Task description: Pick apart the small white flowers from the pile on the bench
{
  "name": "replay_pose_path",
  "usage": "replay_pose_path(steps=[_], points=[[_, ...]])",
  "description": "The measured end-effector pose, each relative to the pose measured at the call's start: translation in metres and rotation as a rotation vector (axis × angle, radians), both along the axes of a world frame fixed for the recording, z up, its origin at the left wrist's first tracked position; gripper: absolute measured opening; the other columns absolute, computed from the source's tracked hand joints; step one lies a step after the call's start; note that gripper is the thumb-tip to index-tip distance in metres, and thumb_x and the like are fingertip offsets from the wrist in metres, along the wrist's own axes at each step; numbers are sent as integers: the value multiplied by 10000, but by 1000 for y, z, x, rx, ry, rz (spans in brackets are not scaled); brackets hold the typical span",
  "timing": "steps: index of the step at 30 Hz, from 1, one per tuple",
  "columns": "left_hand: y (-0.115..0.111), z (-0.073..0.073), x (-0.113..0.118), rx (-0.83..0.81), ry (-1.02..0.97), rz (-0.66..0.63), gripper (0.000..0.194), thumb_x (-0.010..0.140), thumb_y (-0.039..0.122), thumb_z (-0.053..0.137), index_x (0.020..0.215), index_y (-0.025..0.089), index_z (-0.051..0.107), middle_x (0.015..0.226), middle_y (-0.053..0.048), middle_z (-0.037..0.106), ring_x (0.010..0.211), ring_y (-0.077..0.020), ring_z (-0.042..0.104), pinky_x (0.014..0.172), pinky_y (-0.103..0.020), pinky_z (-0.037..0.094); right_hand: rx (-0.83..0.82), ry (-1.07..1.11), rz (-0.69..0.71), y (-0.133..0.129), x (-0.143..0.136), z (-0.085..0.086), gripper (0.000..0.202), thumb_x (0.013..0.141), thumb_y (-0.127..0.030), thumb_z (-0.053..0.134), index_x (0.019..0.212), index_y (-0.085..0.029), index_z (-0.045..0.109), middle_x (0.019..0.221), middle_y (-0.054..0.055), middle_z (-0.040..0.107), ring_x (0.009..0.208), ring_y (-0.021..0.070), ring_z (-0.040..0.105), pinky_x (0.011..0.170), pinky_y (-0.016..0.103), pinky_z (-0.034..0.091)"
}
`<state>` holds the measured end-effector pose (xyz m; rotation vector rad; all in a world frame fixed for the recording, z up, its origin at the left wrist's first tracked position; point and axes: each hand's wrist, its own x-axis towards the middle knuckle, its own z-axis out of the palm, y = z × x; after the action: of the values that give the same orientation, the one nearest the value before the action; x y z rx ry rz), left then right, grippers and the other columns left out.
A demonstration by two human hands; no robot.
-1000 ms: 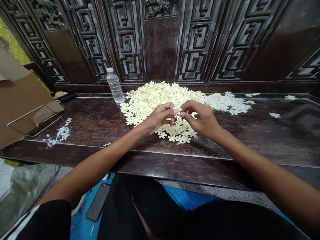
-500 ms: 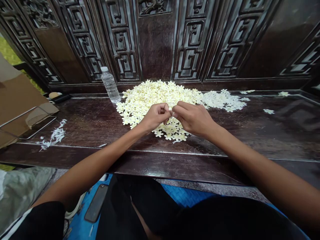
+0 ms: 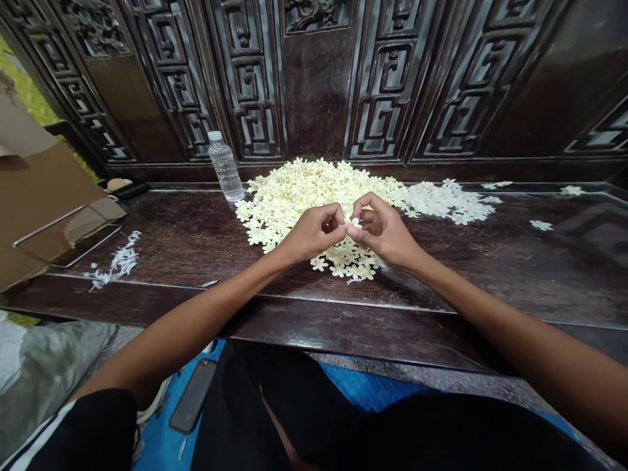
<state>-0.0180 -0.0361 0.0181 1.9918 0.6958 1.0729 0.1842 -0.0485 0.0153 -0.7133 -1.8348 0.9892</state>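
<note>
Two bare hands meet over a heap of blossoms on a dark wooden ledge (image 3: 490, 261), a single small white flower (image 3: 355, 223) between their fingertips. The left hand (image 3: 314, 230) pinches it from one side, thumb and forefinger closed into a ring; the right hand (image 3: 384, 230) grips it from the other, forefinger arched above the thumb. The flower sits just above the front of the pale yellow-white pile (image 3: 314, 186) — a broad mound that spreads beneath and behind the hands. A whiter, thinner cluster of flowers (image 3: 451, 201) adjoins the mound at right, with a loose bloom (image 3: 541, 225) lying apart farther along. A clear plastic bottle (image 3: 226, 169) with a white cap stands beside the pile at left, before a carved wooden screen (image 3: 316, 91). Farther left, slender white pieces (image 3: 120, 261) lie scattered near a wire frame (image 3: 49, 226) and a cardboard box (image 3: 44, 203). Below the ledge, a phone (image 3: 193, 396) lies on a bright blue covering (image 3: 356, 386) — next to the person's dark-clothed leg (image 3: 265, 392).
</note>
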Motion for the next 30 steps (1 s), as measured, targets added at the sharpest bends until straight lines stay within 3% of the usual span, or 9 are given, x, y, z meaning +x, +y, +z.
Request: replay_pose_path(steps=[4,7,12,17,24,30], points=[[-1,0,-1,63,31,6,263,924,351,714,794,185,557,706,25,538,639,-100,462,604,-254,346,-85,61,57,1,-1,-5,548,789,-610,875,1036,-257,536,749,-44,610,537,101,487,475,248,407],[0,3,-3,80,45,20,303,935,420,717,811,181,578,740,6,589,671,-109,513,635,-256,384,-120,70,87,2,0,-4,532,803,-573,881,1066,-255,545,664,-67,603,519,107,520,473,241,436],[6,8,-6,2,-30,-33,447,886,586,758,824,173,599,760,-8,612,677,-106,560,656,-258,427,-190,121,200,6,5,-2,490,858,-507,859,1144,-243,561,775,-25,707,620,133,648,569,275,548],[5,7,-4,-6,-34,-95,472,890,612,743,833,167,598,780,-15,623,689,-109,572,666,-261,436,-239,160,268,10,9,-4,421,901,-453,834,1124,-230,556,746,-31,711,645,133,666,614,286,572],[-1,0,-2,64,56,-17,399,915,535,744,836,171,599,779,-16,653,688,-117,586,658,-252,437,-49,14,135,2,4,-2,477,841,-522,867,1045,-240,540,683,-49,678,574,131,644,535,248,530],[-4,0,1,44,-4,41,389,937,530,722,839,169,616,794,-45,698,707,-125,652,649,-252,478,-51,82,72,3,0,-5,413,942,-631,712,1059,-259,578,736,-25,668,616,144,627,555,277,526]])
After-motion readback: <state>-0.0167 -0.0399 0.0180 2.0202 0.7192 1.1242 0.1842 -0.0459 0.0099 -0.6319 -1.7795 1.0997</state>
